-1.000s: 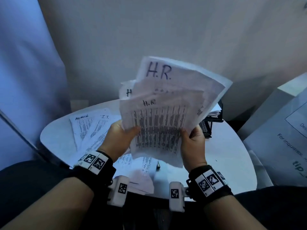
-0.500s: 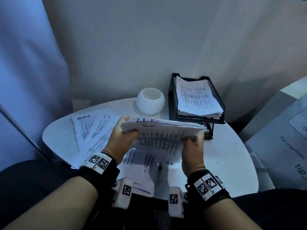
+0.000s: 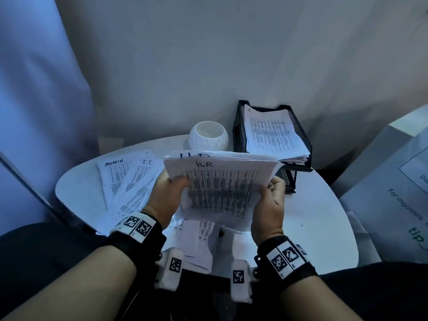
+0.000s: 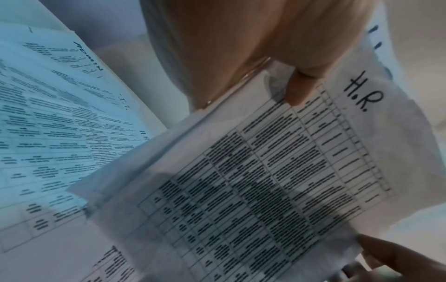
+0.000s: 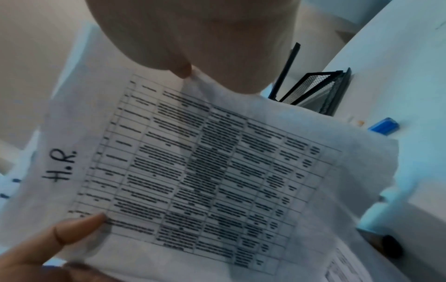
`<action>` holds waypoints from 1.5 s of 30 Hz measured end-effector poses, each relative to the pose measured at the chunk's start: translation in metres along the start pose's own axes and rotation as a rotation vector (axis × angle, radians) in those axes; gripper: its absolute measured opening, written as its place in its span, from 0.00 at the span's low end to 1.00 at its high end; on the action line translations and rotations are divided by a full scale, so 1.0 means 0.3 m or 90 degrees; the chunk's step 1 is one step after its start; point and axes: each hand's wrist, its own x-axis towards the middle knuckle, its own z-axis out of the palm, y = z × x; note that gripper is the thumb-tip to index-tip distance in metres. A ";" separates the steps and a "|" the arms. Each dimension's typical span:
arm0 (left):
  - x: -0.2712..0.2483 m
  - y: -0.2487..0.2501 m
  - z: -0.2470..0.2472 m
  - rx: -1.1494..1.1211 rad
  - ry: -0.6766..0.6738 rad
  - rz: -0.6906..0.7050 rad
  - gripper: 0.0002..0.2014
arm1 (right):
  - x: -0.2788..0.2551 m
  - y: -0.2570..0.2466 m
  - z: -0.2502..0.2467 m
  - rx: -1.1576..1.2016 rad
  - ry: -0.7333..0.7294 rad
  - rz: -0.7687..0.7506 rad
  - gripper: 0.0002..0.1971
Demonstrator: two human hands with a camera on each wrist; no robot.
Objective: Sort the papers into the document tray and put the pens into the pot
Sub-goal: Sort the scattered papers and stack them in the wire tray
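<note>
Both hands hold a stack of printed sheets headed "H.R." (image 3: pixel 222 188) above the round white table (image 3: pixel 312 216). My left hand (image 3: pixel 170 193) grips its left edge, thumb on top. My right hand (image 3: pixel 269 202) grips the right edge. The same H.R. stack (image 4: pixel 277 181) fills the left wrist view, and the H.R. stack (image 5: pixel 205 171) fills the right wrist view too. More papers headed "ADMIN" and "I.T." (image 3: pixel 129 179) lie spread on the table at the left. A black mesh document tray (image 3: pixel 238 128) with sheets in it stands at the back right. Left of it stands a white pot (image 3: pixel 208 135). No pen shows clearly.
A wall rises close behind the table. A large white printed box or sign (image 3: pixel 393 181) leans at the right. In the right wrist view a small blue object (image 5: pixel 383 126) lies beside the tray. My lap is dark below the table's near edge.
The stack, held upright and fanned a second ago, has come down and been squared into a flatter bundle. The pot and tray, hidden before, are now in sight.
</note>
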 end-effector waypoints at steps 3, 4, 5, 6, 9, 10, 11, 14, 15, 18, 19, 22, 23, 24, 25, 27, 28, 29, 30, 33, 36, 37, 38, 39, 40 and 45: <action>-0.007 -0.024 0.008 0.040 -0.035 -0.026 0.11 | -0.011 0.047 -0.020 -0.039 -0.040 0.102 0.05; -0.009 -0.033 0.013 0.055 -0.049 -0.033 0.09 | -0.019 0.061 -0.027 -0.064 -0.055 0.125 0.06; -0.009 -0.048 0.017 0.064 -0.057 -0.040 0.12 | -0.029 0.070 -0.031 -0.082 -0.065 0.143 0.10; -0.010 -0.060 0.022 0.067 -0.057 -0.049 0.16 | -0.037 0.074 -0.033 -0.084 -0.068 0.159 0.16; -0.016 -0.065 0.027 0.064 -0.051 -0.053 0.17 | -0.044 0.056 -0.030 -0.066 -0.070 0.162 0.25; -0.013 -0.062 0.025 0.059 -0.043 -0.041 0.15 | -0.040 0.048 -0.027 -0.066 -0.068 0.153 0.23; -0.006 -0.063 0.021 0.045 -0.035 -0.030 0.10 | -0.032 0.046 -0.026 -0.064 -0.064 0.141 0.20; 0.002 -0.053 0.019 -0.021 -0.021 -0.041 0.15 | -0.010 0.054 -0.034 -0.045 -0.040 0.124 0.08; 0.004 -0.056 0.019 -0.026 -0.028 -0.045 0.18 | -0.007 0.063 -0.041 -0.041 -0.031 0.133 0.07; 0.001 -0.073 0.019 0.029 -0.061 -0.069 0.19 | -0.006 0.102 -0.063 -0.065 -0.031 0.176 0.10; -0.001 -0.080 0.022 0.054 -0.075 -0.082 0.19 | -0.010 0.110 -0.067 -0.079 -0.041 0.190 0.14; 0.001 -0.108 0.029 0.107 -0.099 -0.095 0.19 | -0.021 0.118 -0.069 -0.101 -0.096 0.215 0.26; 0.007 -0.119 0.029 0.112 -0.102 -0.092 0.19 | -0.024 0.119 -0.069 -0.102 -0.110 0.216 0.27; 0.011 -0.124 0.029 0.113 -0.108 -0.092 0.19 | -0.023 0.121 -0.072 -0.106 -0.115 0.215 0.26; 0.011 -0.118 0.032 0.116 -0.105 -0.095 0.16 | -0.022 0.127 -0.079 -0.115 -0.105 0.215 0.25; 0.010 -0.091 0.035 0.106 -0.072 -0.108 0.08 | -0.014 0.136 -0.095 -0.144 -0.065 0.222 0.25; 0.014 -0.079 0.036 0.093 -0.048 -0.112 0.06 | -0.008 0.144 -0.107 -0.152 -0.044 0.231 0.27; 0.018 -0.065 0.033 0.071 -0.029 -0.112 0.06 | -0.003 0.151 -0.116 -0.146 -0.027 0.246 0.31; 0.023 -0.052 0.028 0.044 -0.011 -0.106 0.08 | 0.000 0.159 -0.124 -0.134 -0.018 0.267 0.34; 0.050 -0.035 0.005 -0.030 0.024 -0.099 0.15 | -0.008 0.176 -0.128 -0.022 -0.054 0.374 0.25; 0.079 -0.043 -0.010 -0.032 0.043 -0.121 0.11 | -0.037 0.183 -0.103 0.083 -0.117 0.454 0.09; 0.085 -0.049 -0.013 -0.018 0.048 -0.136 0.11 | -0.042 0.191 -0.095 0.067 -0.132 0.459 0.09; 0.088 -0.057 -0.016 0.005 0.047 -0.152 0.11 | -0.044 0.202 -0.092 0.045 -0.138 0.459 0.11; 0.088 -0.063 -0.020 0.034 0.032 -0.166 0.11 | -0.047 0.211 -0.092 0.033 -0.134 0.462 0.12; 0.085 -0.065 -0.020 0.067 0.006 -0.178 0.11 | -0.046 0.224 -0.097 0.029 -0.123 0.470 0.13; 0.082 -0.054 -0.013 0.213 -0.087 -0.170 0.08 | -0.026 0.281 -0.180 0.034 -0.009 0.528 0.12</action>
